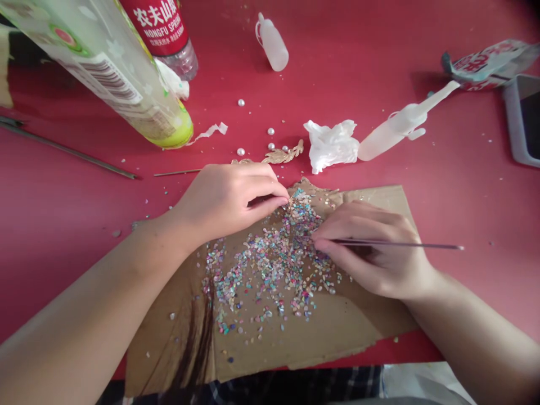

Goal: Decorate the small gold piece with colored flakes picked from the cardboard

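- Fingers of the left hand curl close together at the edge of the coloured chips; whether they pinch anything cannot be told.
- The right hand clamps a thin metal stick.
- The chips lie scattered on torn cardboard, under both hands.
- On the red table are pearl beads, a crumpled tissue and a plastic squeeze bottle.
- A water bottle's red label reads "农夫山泉 NONGFU SPRING".
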The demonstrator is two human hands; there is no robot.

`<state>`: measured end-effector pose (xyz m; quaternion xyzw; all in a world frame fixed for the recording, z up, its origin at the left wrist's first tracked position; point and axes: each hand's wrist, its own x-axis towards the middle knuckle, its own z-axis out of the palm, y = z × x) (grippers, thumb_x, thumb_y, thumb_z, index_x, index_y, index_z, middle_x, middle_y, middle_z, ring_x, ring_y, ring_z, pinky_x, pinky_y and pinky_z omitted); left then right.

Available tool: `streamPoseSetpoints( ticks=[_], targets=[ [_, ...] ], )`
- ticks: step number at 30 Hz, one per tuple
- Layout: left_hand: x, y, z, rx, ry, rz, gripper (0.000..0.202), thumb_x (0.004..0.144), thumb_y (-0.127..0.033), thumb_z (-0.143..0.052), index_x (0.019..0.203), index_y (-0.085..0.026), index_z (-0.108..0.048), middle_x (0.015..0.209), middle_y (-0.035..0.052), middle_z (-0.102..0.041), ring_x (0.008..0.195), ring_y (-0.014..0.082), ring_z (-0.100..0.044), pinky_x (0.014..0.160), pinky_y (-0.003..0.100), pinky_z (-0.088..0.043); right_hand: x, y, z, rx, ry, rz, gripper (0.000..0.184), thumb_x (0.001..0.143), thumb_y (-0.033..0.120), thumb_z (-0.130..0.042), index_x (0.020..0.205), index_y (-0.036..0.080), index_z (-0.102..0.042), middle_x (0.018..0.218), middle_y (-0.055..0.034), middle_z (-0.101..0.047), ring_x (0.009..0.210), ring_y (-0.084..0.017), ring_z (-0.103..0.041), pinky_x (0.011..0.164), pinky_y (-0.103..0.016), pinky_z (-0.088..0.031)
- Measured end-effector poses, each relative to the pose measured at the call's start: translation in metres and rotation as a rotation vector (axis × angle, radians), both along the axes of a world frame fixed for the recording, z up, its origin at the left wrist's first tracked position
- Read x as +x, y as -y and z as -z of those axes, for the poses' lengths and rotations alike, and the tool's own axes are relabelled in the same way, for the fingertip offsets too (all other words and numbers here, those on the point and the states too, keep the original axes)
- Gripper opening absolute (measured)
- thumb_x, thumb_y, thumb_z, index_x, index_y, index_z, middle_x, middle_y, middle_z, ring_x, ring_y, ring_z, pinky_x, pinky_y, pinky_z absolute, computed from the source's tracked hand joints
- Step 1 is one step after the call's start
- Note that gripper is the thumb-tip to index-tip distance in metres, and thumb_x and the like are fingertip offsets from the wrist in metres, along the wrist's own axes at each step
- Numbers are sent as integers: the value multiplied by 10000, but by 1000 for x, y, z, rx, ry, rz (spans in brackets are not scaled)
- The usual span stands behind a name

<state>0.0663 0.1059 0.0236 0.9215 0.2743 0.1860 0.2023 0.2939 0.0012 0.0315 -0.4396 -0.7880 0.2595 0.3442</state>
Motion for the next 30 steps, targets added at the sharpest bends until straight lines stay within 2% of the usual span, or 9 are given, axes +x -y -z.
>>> streamPoseSetpoints(
  ticks=[3,8,13,17,19,22,27,30],
  targets=[
    [0,0,0,-3,-3,-2,246,996,-369,-537,963,-254,-752,1000,-9,-759,941,126,-706,813,232,-494,1,1,-1,-13,12,96,96,918,172,-626,845,228,-655,736,-15,-700,640,-143,-614,610,-306,-474],
    [1,0,-1,2,-12,1,250,994,-375,-537,959,-254,-752,990,-11,-759,936,126,-704,807,229,-492,1,1,-1,-50,10,-34,108,910,149,-623,850,235,-647,727,10,-702,633,-138,-590,662,-337,-454],
    [0,0,-1,11,4,12,253,995,-372,-535,945,-248,-750,981,-8,-762,931,133,-710,802,238,-502,3,-1,-2,-34,8,62,118,926,169,-600,840,240,-636,708,-1,-676,627,-147,-564,636,-341,-435],
    [0,0,0,7,7,15,243,994,-376,-537,944,-258,-744,987,-11,-763,929,138,-713,798,249,-511,3,-3,-4,-98,10,-113,100,926,184,-614,848,241,-640,732,14,-695,659,-136,-582,673,-336,-439],
    [0,0,0,8,9,19,241,994,-376,-535,943,-261,-741,989,-11,-763,930,139,-714,793,254,-515,3,-3,-5,-115,-9,-148,97,922,179,-618,852,242,-638,734,15,-696,663,-136,-581,677,-334,-438],
    [1,-1,0,18,12,18,238,994,-373,-534,940,-265,-739,989,-14,-763,929,137,-714,789,256,-517,5,-3,-5,-126,9,-118,113,917,168,-608,838,244,-635,722,17,-687,658,-140,-567,680,-345,-427],
    [0,-1,-1,8,14,23,244,996,-375,-532,944,-261,-742,987,-16,-763,931,137,-714,792,256,-515,6,-1,-3,-125,-37,97,117,905,163,-616,809,229,-631,696,7,-651,632,-141,-548,646,-345,-409],
    [0,-1,-1,7,15,21,243,996,-370,-534,942,-256,-742,986,-14,-762,934,141,-715,797,255,-513,6,-1,-3,-137,-16,-3,103,914,177,-616,832,232,-642,718,19,-667,651,-135,-564,674,-348,-407]
  ],
)
